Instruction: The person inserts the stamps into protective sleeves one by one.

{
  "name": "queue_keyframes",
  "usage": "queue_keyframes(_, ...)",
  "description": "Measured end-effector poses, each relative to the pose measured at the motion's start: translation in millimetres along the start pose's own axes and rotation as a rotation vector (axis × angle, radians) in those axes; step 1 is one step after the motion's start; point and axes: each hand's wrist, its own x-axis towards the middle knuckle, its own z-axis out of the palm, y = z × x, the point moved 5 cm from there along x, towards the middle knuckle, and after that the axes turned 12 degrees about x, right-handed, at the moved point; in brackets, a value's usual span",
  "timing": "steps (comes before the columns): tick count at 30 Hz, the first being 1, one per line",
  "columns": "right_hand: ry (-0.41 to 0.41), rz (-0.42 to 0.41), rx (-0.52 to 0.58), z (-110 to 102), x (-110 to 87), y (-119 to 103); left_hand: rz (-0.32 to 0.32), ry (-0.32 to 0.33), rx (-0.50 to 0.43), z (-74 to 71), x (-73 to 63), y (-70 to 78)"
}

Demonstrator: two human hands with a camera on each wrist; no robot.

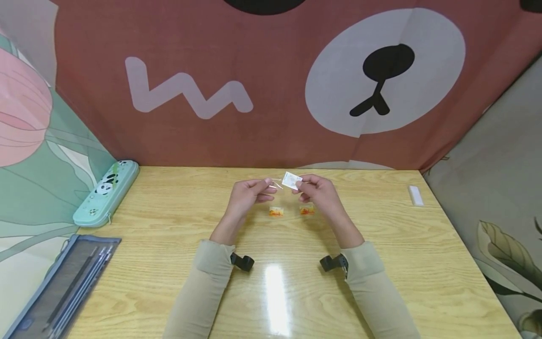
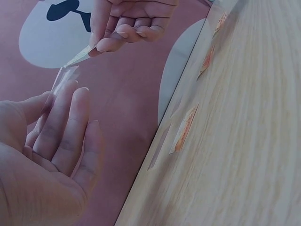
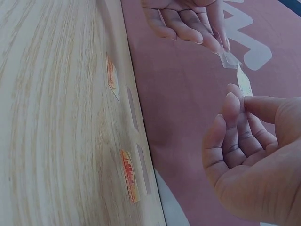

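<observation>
Above the back of the table, my left hand (image 1: pixel 250 194) pinches a small clear plastic sleeve (image 2: pixel 62 80) between thumb and fingertips. My right hand (image 1: pixel 319 192) holds a small white printed card (image 1: pixel 290 180) by one edge, thumb against its face. In both wrist views the card's free corner is right at the sleeve's open-looking end. Below the hands, two small orange-and-yellow printed cards lie flat on the table: one card (image 1: pixel 276 212) under the left hand, the other card (image 1: pixel 306 210) under the right.
On the wooden table (image 1: pixel 169 278), a mint panda pencil case (image 1: pixel 95 202) stands at the left, behind a blue-edged mesh pouch (image 1: pixel 78 254) with several pencils. A small white block (image 1: pixel 416 195) lies at the far right. A brown bear-print cloth (image 1: pixel 275 136) hangs behind the table.
</observation>
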Motion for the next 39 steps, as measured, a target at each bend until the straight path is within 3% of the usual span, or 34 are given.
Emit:
queue_keyframes(12,-0.004,-0.020,0.007,1.4,-2.8,-4.3,0.015,0.029,0.047,-3.7,-1.0,-0.1)
queue_keyframes(25,-0.026,-0.012,0.013,5.5,-3.9,-3.0,0.009,0.060,0.031,-5.1,-0.5,-0.8)
queue_keyframes(32,-0.060,-0.018,-0.041,8.1,-3.0,-0.8,0.027,0.071,0.044,-4.1,-0.2,0.2)
queue_keyframes(39,-0.026,-0.031,-0.093,6.5,-1.7,-1.0,0.029,0.071,0.027,-2.2,-0.2,1.4)
